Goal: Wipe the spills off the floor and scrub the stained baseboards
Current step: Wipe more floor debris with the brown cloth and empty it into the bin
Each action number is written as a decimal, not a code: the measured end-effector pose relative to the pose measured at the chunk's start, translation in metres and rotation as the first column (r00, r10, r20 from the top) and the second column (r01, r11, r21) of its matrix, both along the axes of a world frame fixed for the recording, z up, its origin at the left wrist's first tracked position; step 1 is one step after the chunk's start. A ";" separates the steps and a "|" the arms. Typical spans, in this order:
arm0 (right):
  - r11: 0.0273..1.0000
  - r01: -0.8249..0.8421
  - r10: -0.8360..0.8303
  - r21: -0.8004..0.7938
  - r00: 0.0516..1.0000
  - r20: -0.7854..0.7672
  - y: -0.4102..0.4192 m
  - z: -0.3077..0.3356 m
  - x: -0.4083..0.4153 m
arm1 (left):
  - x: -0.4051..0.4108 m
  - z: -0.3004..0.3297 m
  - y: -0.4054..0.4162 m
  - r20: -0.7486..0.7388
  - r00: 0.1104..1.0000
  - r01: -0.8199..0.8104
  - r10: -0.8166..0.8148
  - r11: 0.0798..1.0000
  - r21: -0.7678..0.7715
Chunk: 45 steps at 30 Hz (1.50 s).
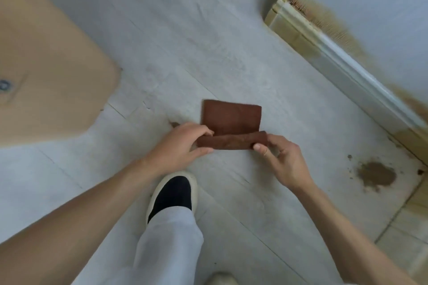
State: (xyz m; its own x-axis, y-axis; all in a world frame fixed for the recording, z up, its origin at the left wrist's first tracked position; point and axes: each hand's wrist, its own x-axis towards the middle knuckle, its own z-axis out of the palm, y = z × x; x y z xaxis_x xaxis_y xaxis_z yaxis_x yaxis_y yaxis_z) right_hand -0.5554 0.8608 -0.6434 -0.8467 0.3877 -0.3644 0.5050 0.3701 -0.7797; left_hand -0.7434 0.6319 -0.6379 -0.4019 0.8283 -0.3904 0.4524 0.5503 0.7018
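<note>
Both forearms fill the near field, reaching forward over a trouser leg and slipper (172,193). Left hand (179,147) pinches the left end of the cloth (231,120), fingers on top, thumb under. Right hand (281,162) pinches the right end between thumb and forefinger; its other fingers are loosely curled and hold nothing.

Cloth: brown, rectangular, near edge turned up into a narrow fold running between the two hands. The rest extends away from the hands; cannot tell whether it lies on the floor (208,41) or hangs just above it.

Spill (376,173): brown patch with scattered specks, to the right of the right hand, well apart from the cloth, untouched. A small brown mark (174,124) sits just beyond the left hand.

Baseboard (342,53): runs diagonally, beyond and right of the right hand, with tan staining at its far end and on the wall above it.

Cardboard sheet (46,65) lies far left of the left hand.

Judgement: step in hand is folding the cloth into a pad; wiping not yet begun. To do it well, keep both ends level so the fold is square, press flat, then carry it right to the spill and wipe inward, so the specks are not spread.
</note>
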 end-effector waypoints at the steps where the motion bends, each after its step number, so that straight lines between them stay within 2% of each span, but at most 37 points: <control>1: 0.999 0.041 -0.041 0.026 0.999 -0.008 -0.005 0.000 0.003 | 0.002 0.002 -0.001 0.008 1.000 -0.023 0.023 0.999 0.025; 7: 1.000 0.028 -0.028 0.005 1.000 0.008 -0.007 -0.005 0.000 | 0.003 -0.006 0.010 0.170 0.977 -0.146 0.131 0.986 0.078; 9: 0.992 0.114 -0.116 -0.052 0.993 -0.037 -0.008 -0.006 -0.010 | 0.000 -0.007 0.014 0.196 0.960 -0.220 0.198 0.971 0.096; 12: 0.932 0.307 -0.322 -0.190 0.945 -0.051 -0.015 -0.005 -0.030 | -0.007 -0.005 0.029 0.153 0.942 -0.320 0.300 0.939 0.127; 17: 0.882 0.470 -0.471 -0.042 0.882 -0.008 -0.021 -0.014 -0.061 | -0.028 -0.012 0.054 0.062 0.899 -0.436 0.433 0.899 0.048; 21: 0.879 0.459 -0.470 0.129 0.880 0.068 -0.014 -0.026 -0.081 | -0.033 -0.018 0.070 -0.080 0.856 -0.516 0.510 0.848 -0.116; 23: 0.876 0.443 -0.466 0.193 0.879 0.096 -0.012 -0.031 -0.083 | -0.032 -0.017 0.072 -0.083 0.831 -0.556 0.550 0.812 -0.176; 26: 0.865 0.447 -0.480 0.228 0.869 0.118 -0.014 -0.033 -0.084 | -0.025 -0.014 0.066 0.054 0.819 -0.556 0.570 0.814 -0.169; 28: 0.856 0.446 -0.492 0.263 0.858 0.146 -0.015 -0.033 -0.087 | -0.020 -0.010 0.062 0.092 0.821 -0.548 0.564 0.822 -0.154; 32: 0.851 0.445 -0.499 0.279 0.850 0.170 -0.015 -0.028 -0.091 | -0.014 -0.009 0.068 -0.031 0.823 -0.567 0.567 0.817 -0.102; 34: 0.853 0.433 -0.499 0.290 0.839 0.217 -0.013 -0.024 -0.093 | -0.011 -0.008 0.071 -0.090 0.834 -0.551 0.544 0.827 -0.114; 36: 0.849 0.436 -0.510 0.299 0.823 0.248 -0.012 -0.022 -0.095 | -0.005 -0.005 0.067 -0.205 0.838 -0.526 0.505 0.848 -0.063; 37: 0.848 0.438 -0.513 0.299 0.820 0.255 -0.012 -0.021 -0.097 | -0.002 -0.005 0.064 -0.316 0.831 -0.480 0.458 0.877 0.010; 39: 0.842 0.447 -0.526 0.301 0.803 0.280 -0.012 -0.020 -0.099 | 0.009 -0.008 0.055 -0.507 0.821 -0.243 0.262 0.964 0.105; 41: 0.833 0.470 -0.546 0.291 0.782 0.300 -0.012 -0.019 -0.099 | 0.018 -0.017 0.046 -0.544 0.839 0.006 0.025 0.998 0.055; 42: 0.827 0.484 -0.558 0.287 0.770 0.310 -0.012 -0.018 -0.098 | 0.020 -0.022 0.042 -0.540 0.841 0.054 -0.038 0.998 0.014; 45: 0.828 0.525 -0.560 0.197 0.760 0.329 -0.016 -0.009 -0.090 | 0.019 -0.031 0.037 -0.588 0.807 0.066 -0.045 0.998 0.015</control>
State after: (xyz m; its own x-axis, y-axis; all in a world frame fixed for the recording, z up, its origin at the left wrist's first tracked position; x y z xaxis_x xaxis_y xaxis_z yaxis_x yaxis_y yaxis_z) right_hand -0.6456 0.8450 -0.6527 -0.3002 0.7871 -0.5388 0.8770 0.0056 -0.4805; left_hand -0.7248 0.6690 -0.6690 -0.4985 0.8643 -0.0670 0.8132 0.4930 0.3091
